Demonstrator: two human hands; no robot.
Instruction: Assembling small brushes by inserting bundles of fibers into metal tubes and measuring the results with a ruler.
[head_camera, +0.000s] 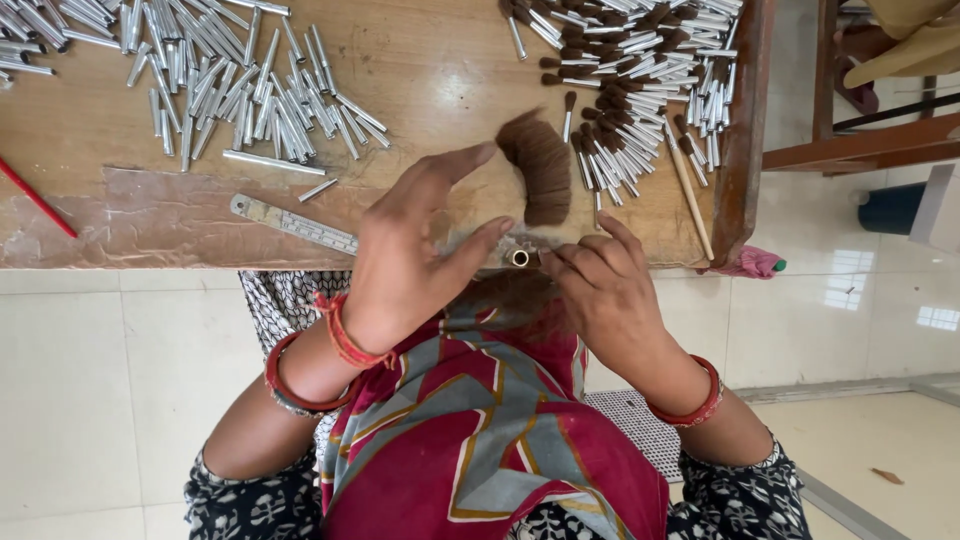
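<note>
My left hand (415, 250) holds a small metal tube (520, 258) between thumb and fingers at the near edge of the wooden table (420, 70). My right hand (600, 290) pinches a small tuft of brown bristles right against the tube's open end. A curved bundle of brown bristle hair (538, 165) lies on the table just beyond both hands.
A heap of empty metal tubes (230, 85) is spread at the far left. Filled tubes with brown tips (640, 80) are piled at the far right. A metal ruler (290, 222), a thin wooden stick (690, 195) and a red pencil (35, 198) lie on the table.
</note>
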